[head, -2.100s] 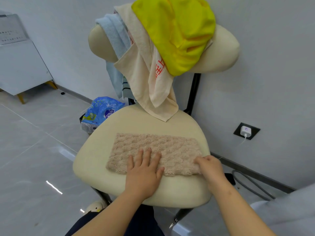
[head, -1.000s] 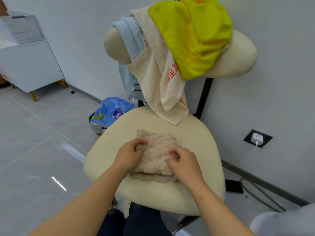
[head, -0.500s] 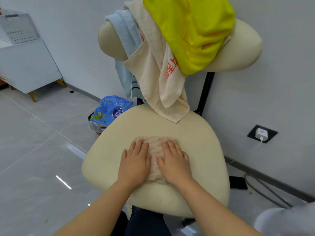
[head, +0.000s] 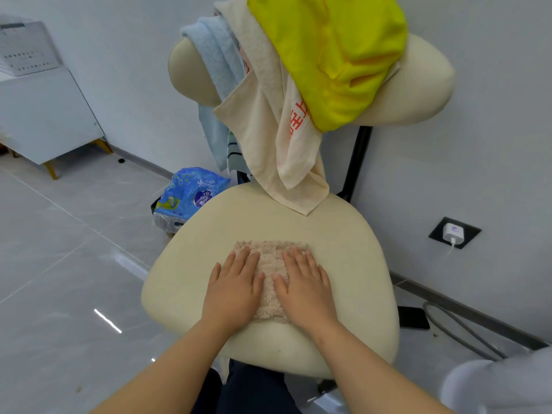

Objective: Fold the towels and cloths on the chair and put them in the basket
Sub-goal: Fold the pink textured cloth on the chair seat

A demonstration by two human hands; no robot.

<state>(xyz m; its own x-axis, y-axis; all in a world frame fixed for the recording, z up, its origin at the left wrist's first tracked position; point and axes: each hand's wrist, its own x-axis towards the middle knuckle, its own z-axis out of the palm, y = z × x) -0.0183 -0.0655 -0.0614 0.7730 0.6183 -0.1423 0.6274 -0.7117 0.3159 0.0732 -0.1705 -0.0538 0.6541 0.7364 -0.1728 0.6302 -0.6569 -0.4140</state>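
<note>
A folded tan towel (head: 270,262) lies in the middle of the chair (head: 343,234) seat. The left hand (head: 236,289) and right hand (head: 304,286) lie flat on it side by side, fingers straight, pressing down and gripping nothing. Over the chair's backrest hang a yellow cloth (head: 334,55), a beige towel (head: 265,130) with red print and a light blue towel (head: 218,55). A white basket (head: 27,49) sits on a cabinet (head: 44,115) well left of the chair.

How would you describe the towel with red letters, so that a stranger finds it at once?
Look at the chair's backrest, where cloths hang. The beige towel is the long one between the blue towel and the yellow cloth, its tip reaching the seat. Only it carries red letters.
</note>
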